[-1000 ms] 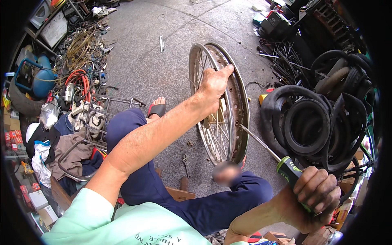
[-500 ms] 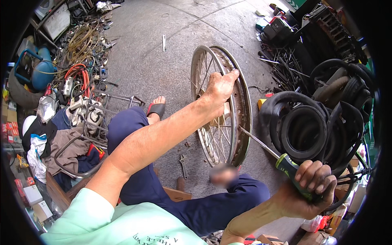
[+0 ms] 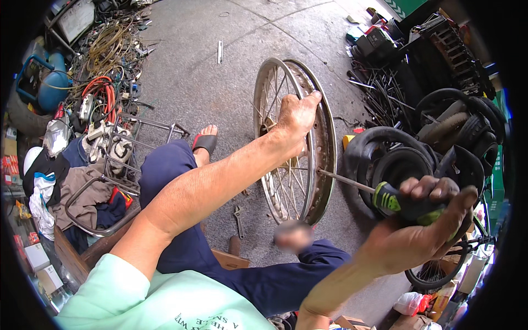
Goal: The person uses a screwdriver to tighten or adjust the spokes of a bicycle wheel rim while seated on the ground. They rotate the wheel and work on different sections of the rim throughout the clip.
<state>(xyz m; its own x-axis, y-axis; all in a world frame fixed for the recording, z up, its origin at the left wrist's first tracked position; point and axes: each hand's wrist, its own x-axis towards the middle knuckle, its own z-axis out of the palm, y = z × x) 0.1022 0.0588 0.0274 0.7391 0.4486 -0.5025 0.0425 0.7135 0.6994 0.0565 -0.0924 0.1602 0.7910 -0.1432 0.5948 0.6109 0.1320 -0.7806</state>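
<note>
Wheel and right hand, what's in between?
The screwdriver: its shaft runs from the handle in the right hand to the wheel's rim, in the head view.

A seated person in a light green shirt [image 3: 187, 297] and dark blue trousers [image 3: 179, 236] grips the rim of a spoked, tyreless wheel [image 3: 324, 135] with the left hand [image 3: 298, 116]. The right hand [image 3: 412, 242] curls its fingers over the handle of a green-and-black screwdriver [image 3: 389, 199], whose tip meets a hole in the rim's channel. An adjustable wrench [image 3: 238, 221] lies on the grey floor [image 3: 198, 91]; black tyres [image 3: 356, 157] heap at right, tangled cables [image 3: 107, 52] and a blue tank [image 3: 52, 91] at left.
</note>
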